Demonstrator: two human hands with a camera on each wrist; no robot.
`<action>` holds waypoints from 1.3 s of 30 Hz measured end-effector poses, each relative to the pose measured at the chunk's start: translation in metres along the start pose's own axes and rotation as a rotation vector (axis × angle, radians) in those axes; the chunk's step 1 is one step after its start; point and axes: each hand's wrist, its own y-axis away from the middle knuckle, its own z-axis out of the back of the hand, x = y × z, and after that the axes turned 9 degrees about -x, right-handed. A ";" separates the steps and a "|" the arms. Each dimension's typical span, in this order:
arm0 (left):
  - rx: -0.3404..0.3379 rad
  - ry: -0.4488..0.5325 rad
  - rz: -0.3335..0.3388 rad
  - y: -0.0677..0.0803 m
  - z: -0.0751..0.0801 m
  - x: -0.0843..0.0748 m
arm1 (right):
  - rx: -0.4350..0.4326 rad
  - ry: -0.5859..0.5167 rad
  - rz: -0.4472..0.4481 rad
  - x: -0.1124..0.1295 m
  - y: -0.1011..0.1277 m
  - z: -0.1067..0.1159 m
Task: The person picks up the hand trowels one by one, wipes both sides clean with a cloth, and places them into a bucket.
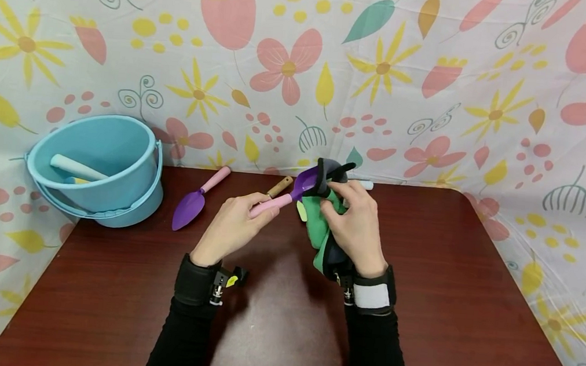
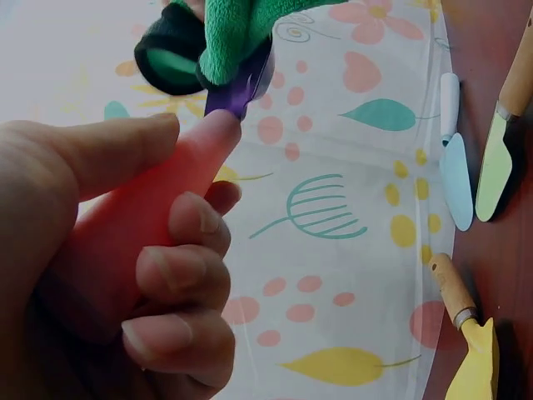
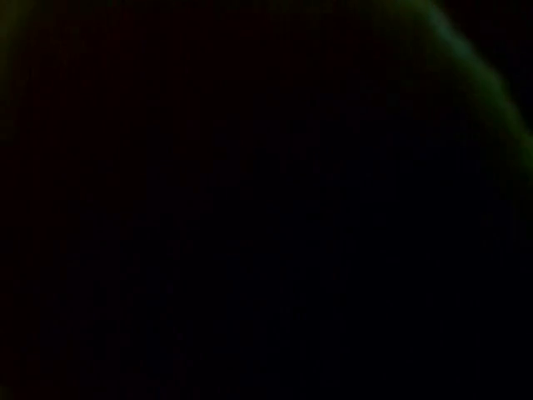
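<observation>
My left hand (image 1: pixel 234 221) grips the pink handle of a small purple trowel (image 1: pixel 271 206), its fingers curled round it in the left wrist view. The trowel's purple blade points up and to the right, partly covered by a green cloth (image 1: pixel 315 224) with dark grey parts. My right hand (image 1: pixel 356 223) pinches this cloth against the blade, and its lower end hangs below the hand. Terry-like texture shows on the green cloth (image 2: pixel 226 37) in the left wrist view. The right wrist view is almost wholly dark, with a faint green edge.
A light blue bucket (image 1: pixel 139 178) at the left holds a pale-handled tool (image 1: pixel 78 168). Another purple trowel (image 1: pixel 189 209) lies beside it on the brown table (image 1: pixel 279 339). Behind my hands lie light blue (image 2: pixel 457 183), pale green (image 2: pixel 495 162) and yellow (image 2: pixel 475 362) tools. Patterned fabric stands behind.
</observation>
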 end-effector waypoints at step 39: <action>0.046 -0.092 -0.118 0.002 -0.012 -0.012 | -0.029 0.150 -0.135 -0.024 0.001 0.009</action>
